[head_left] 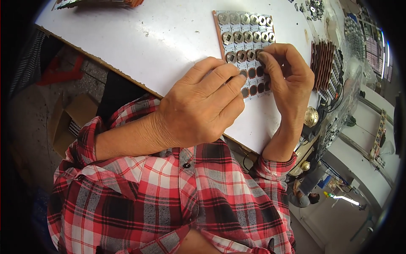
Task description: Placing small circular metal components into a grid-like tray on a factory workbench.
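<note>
A panel of small circuit boards (234,27) lies on the white table in front of me. Its far rows carry silver coin-cell holders (238,37) with square openings; the nearer rows show dark round pads (253,90). My left hand (203,99) reaches over the panel's left side, its fingers curled together and the tips at a pad in the fourth row. What those tips hold, if anything, is hidden. At the right end of the third row, my right hand (292,80) is closed in a pinch, thumb against the last holder. Its fingers hide whatever lies between them.
To the right stands a row of similar panels (325,65) on edge. Loose small metal parts (315,9) are scattered at the far right. Another stack of panels (99,2) sits at the far left. An open cardboard box (72,118) is on the floor, left. A person (302,198) is in the background.
</note>
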A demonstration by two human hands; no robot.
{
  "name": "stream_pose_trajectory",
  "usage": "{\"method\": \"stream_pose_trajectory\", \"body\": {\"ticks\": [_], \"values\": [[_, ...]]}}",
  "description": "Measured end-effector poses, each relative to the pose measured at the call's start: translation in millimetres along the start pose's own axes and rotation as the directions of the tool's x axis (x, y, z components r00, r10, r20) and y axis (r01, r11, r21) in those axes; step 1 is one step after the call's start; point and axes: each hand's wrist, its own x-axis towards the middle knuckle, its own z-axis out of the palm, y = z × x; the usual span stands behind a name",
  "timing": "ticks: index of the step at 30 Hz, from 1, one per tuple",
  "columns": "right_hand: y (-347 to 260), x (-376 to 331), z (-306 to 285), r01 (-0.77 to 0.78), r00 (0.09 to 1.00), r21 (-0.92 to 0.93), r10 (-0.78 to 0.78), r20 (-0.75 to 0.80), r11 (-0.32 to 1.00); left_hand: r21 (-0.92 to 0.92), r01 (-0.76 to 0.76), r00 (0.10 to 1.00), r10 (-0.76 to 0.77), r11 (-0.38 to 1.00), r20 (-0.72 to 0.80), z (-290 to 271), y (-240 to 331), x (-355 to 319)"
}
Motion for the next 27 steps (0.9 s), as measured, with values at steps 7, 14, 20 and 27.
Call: {"method": "stream_pose_trajectory", "body": {"ticks": [7, 14, 20, 27], "values": [[4.4, 1.8, 0.5, -0.055, 0.998, 0.139, 0.054, 0.012, 0.989, -0.027, 0.019, 1.000, -0.019, 0.999, 0.008, 1.9, -0.9, 0.4], [-2.8, 18.1, -8.1, -0.036, 0.997, 0.129, 0.027, 0.073, 0.991, -0.025, 0.018, 0.999, -0.017, 1.000, 0.039, -4.0, -9.3, 12.4], [16.7, 0.9, 5.8, -0.130, 0.978, 0.254, 0.166, -0.125, 0.958, 0.005, -0.034, 0.991, 0.033, 0.999, 0.131, -13.5, -5.1, 3.7], [22.3, -4.8, 6.6, -0.029, 0.995, 0.425, 0.066, -0.072, 0.905, -0.246, 0.159, 0.978, -0.118, 0.956, 0.174, -37.3, 9.1, 16.9]]}}
